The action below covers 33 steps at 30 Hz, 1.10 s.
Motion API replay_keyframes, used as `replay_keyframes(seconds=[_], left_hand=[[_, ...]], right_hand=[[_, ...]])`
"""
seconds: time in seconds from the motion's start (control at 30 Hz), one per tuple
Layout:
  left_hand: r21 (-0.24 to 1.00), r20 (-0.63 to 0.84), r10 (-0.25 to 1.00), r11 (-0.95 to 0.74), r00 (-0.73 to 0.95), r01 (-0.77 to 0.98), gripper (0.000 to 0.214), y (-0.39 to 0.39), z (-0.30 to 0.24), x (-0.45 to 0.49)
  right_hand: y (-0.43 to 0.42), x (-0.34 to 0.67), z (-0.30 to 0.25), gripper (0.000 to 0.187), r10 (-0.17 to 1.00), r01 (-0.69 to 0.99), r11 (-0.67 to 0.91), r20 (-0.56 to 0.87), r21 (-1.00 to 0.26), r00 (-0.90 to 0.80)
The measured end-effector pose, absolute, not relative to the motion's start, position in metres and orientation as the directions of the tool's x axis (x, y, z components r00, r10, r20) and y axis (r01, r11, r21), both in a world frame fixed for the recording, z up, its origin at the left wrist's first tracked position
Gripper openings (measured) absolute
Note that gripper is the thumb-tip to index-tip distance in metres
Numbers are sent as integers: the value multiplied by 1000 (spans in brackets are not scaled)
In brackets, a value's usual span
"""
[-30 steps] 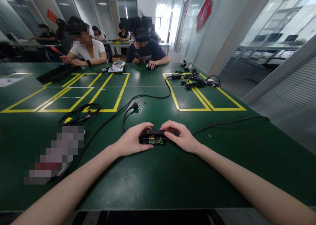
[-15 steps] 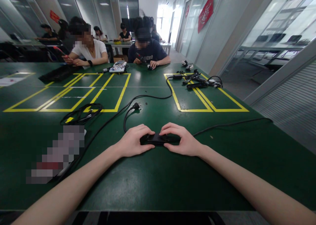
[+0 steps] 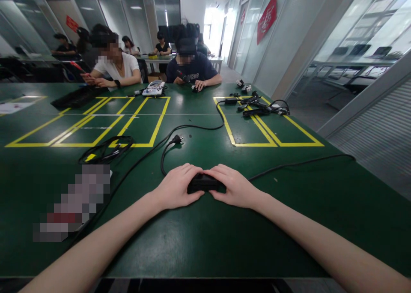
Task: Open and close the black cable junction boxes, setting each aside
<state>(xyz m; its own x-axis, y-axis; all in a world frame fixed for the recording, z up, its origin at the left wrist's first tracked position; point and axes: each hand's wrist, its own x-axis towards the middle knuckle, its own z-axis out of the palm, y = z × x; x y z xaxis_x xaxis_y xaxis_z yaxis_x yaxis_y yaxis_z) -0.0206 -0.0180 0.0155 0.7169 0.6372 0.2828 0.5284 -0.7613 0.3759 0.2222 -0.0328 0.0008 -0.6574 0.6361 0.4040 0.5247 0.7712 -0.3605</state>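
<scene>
A small black box-shaped adapter (image 3: 203,182) lies on the green table (image 3: 205,241) in front of me. My left hand (image 3: 177,186) curls over its left end and my right hand (image 3: 233,186) curls over its right end, fingers pressed down on its top. Both hands grip the black case between them. Thin black cables run out from under the hands: one to the right (image 3: 302,161), one looping left to a two-pin plug (image 3: 176,139). The inside of the case is hidden.
A coil of black cable (image 3: 105,149) lies left of centre. Yellow tape boxes (image 3: 269,130) mark the table farther off, with several black adapters and cords (image 3: 260,106) at the right. Two people (image 3: 115,64) sit across the table working; a blurred object (image 3: 73,203) lies at left.
One second ago the case was open, showing a green circuit board. The black lid has come down over it, and both hands have closed in over the top.
</scene>
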Motion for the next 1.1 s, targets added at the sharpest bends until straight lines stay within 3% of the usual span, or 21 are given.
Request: replay_keyframes(seconds=[0.13, 0.4, 0.8, 1.1], left_hand=[[311, 238, 635, -766, 735, 562, 28, -17, 12, -18], [161, 233, 526, -850, 818, 501, 26, -14, 17, -20], [158, 261, 503, -864, 824, 478, 28, -14, 18, -22], [205, 311, 509, -861, 802, 467, 34, -15, 18, -24]], right_hand=[[-32, 223, 2, 32, 652, 554, 757, 354, -347, -670], [-35, 224, 5, 29, 673, 586, 738, 304, -336, -674], [-39, 223, 10, 37, 665, 585, 746, 322, -318, -674], [-39, 221, 10, 30, 664, 605, 748, 318, -274, -677]])
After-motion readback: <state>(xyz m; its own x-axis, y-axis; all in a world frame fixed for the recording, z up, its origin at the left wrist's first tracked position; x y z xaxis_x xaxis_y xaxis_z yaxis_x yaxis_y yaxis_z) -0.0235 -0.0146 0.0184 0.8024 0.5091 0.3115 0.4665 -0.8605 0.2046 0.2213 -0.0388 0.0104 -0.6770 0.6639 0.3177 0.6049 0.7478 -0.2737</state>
